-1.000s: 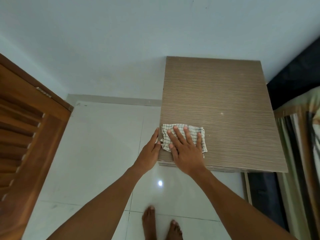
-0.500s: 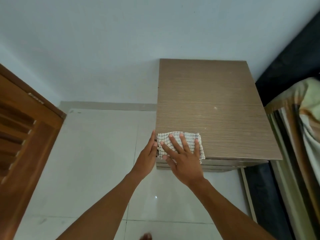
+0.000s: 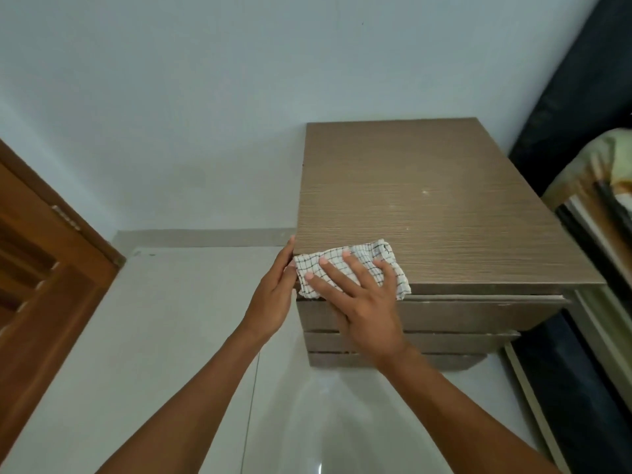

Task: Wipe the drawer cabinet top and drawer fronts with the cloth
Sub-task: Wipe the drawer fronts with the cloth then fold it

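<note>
A brown wood-grain drawer cabinet (image 3: 427,206) stands against the white wall, and its stacked drawer fronts (image 3: 461,314) show below the top's front edge. A white checked cloth (image 3: 362,256) lies folded on the top's near left corner, partly hanging over the front edge. My right hand (image 3: 362,302) presses flat on the cloth with fingers spread, palm over the front edge. My left hand (image 3: 273,295) rests flat against the cabinet's left side at that corner, fingers straight and holding nothing.
A wooden louvred door (image 3: 37,268) stands at the left. A dark mattress edge and patterned bedding (image 3: 602,200) sit close to the cabinet's right side. Pale floor tiles (image 3: 171,336) spread below and to the left.
The view has dropped lower, so the drawer fronts now show. My right hand and the cloth have slid toward the front edge, with the cloth now draping over it. My left hand stays at the corner.
</note>
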